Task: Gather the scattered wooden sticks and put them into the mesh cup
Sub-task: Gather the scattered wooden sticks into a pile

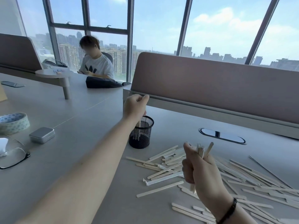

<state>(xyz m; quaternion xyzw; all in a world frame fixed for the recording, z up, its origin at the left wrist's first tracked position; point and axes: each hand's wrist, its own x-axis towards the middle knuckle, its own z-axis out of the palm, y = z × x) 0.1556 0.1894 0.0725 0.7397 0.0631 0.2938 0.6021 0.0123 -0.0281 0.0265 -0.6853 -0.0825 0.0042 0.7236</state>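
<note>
left hand (135, 106) over mesh cup (141, 134) lowering sticks; right hand (196, 165) fisted around stick bundle (203, 151)

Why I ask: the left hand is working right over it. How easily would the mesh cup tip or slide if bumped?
The mesh cup looks light: thin wire mesh, few sticks inside. Taller than wide, it may tip if the left hand knocks its rim. The smooth desk would probably let it slide.

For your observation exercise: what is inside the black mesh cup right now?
Through the mesh cup pale wooden sticks stand upright, the left hand lowering them in. The hand covers their tops, and the dark mesh hides their number.
</note>
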